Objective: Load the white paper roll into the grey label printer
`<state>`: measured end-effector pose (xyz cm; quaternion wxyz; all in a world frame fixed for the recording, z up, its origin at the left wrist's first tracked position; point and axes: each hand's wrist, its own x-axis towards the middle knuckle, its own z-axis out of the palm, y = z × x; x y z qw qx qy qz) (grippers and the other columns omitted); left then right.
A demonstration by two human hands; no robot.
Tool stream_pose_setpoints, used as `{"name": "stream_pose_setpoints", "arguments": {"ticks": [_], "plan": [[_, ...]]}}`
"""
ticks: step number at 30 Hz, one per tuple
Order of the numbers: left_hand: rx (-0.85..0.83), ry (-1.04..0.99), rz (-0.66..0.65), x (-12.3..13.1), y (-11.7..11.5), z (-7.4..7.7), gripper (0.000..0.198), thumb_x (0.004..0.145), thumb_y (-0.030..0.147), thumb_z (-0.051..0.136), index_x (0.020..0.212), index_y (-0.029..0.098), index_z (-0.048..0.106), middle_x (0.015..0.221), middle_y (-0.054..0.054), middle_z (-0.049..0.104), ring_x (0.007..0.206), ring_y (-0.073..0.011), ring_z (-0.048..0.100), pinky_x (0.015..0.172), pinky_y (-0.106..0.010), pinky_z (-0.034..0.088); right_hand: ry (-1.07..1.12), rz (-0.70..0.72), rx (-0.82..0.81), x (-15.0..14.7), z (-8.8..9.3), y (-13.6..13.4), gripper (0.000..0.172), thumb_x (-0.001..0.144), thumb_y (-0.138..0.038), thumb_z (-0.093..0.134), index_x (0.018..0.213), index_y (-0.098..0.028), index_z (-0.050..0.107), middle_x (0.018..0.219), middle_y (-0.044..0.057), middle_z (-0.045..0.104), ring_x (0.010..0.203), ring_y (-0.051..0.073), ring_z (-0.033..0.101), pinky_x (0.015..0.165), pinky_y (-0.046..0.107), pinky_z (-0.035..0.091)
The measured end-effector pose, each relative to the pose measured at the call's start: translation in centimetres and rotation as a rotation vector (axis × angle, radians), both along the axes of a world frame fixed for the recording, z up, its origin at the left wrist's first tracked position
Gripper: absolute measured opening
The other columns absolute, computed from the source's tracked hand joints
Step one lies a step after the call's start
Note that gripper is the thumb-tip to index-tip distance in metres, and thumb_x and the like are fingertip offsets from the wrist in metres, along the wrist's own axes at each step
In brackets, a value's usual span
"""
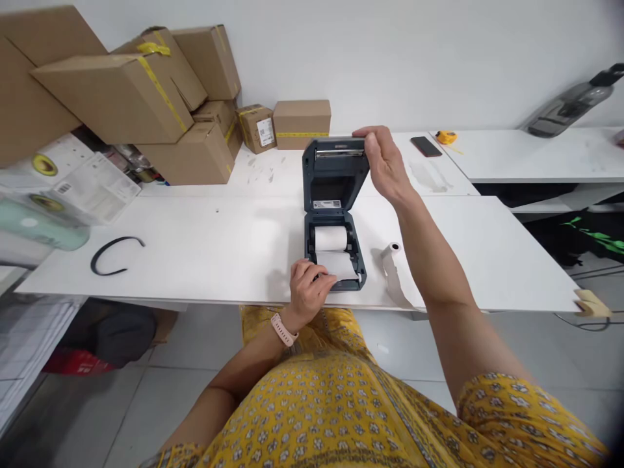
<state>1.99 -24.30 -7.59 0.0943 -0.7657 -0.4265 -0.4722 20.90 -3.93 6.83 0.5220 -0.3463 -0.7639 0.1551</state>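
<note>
A dark label printer (360, 260) stands near the table's front edge with its lid (336, 170) raised. Inside it sits a white paper roll (331, 238), its loose end (336, 265) drawn toward the front. My left hand (309, 286) is closed at the printer's front left corner, its fingers pinching the paper's edge. Up at the lid's top right corner, my right hand (383, 162) grips the lid, thumb on the inner side. Right of the printer lies a small paper roll (391, 251) with a strip trailing over the table edge.
Cardboard boxes (117, 97) are stacked at the back left. A black headband (104, 252) and a green bottle (43, 224) lie on the left. Toward the back right are a phone (426, 146), a yellow tape measure (446, 136) and a pump bottle (568, 107).
</note>
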Motion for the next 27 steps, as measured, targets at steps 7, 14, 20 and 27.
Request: {"name": "stream_pose_setpoints", "arguments": {"ticks": [7,14,20,27], "plan": [[0.113,-0.026,0.013,0.7,-1.0,-0.7,0.011,0.091,0.016,0.073,0.086,0.024,0.077,0.076,-0.003,0.072,0.081,-0.0187,0.057,0.083,-0.036,0.043,-0.012,-0.013,0.253,0.6,-7.3,-11.6,0.037,0.107,-0.040,0.039,0.138,-0.032,0.058,0.149,0.008,0.057,0.141,0.030,0.054,0.118,0.057,0.046],[0.117,0.042,0.077,0.4,-2.0,-2.2,0.012,0.092,0.020,0.074,0.092,0.029,0.081,0.079,-0.002,0.074,0.082,-0.0179,0.057,0.083,-0.037,0.039,-0.206,-0.108,0.369,1.6,-13.8,-17.3,0.060,0.103,-0.024,0.042,0.162,-0.035,0.038,0.169,0.004,0.039,0.152,0.031,0.044,0.119,0.055,0.048],[0.117,0.042,0.129,0.0,-2.4,-4.1,0.013,0.093,0.025,0.075,0.094,0.035,0.083,0.077,-0.002,0.072,0.081,-0.0170,0.057,0.084,-0.037,0.036,-0.181,-0.129,0.354,1.4,-15.5,-18.2,0.055,0.106,-0.032,0.038,0.161,-0.033,0.041,0.163,0.007,0.047,0.149,0.033,0.048,0.116,0.058,0.050],[0.218,0.075,0.146,0.2,-2.5,-3.3,0.013,0.091,0.020,0.075,0.089,0.030,0.082,0.072,-0.002,0.070,0.078,-0.0173,0.054,0.084,-0.037,0.036,-0.149,-0.209,0.354,0.8,-16.2,-18.3,0.052,0.105,-0.032,0.037,0.157,-0.036,0.048,0.142,0.007,0.060,0.136,0.031,0.057,0.109,0.053,0.055]]}}
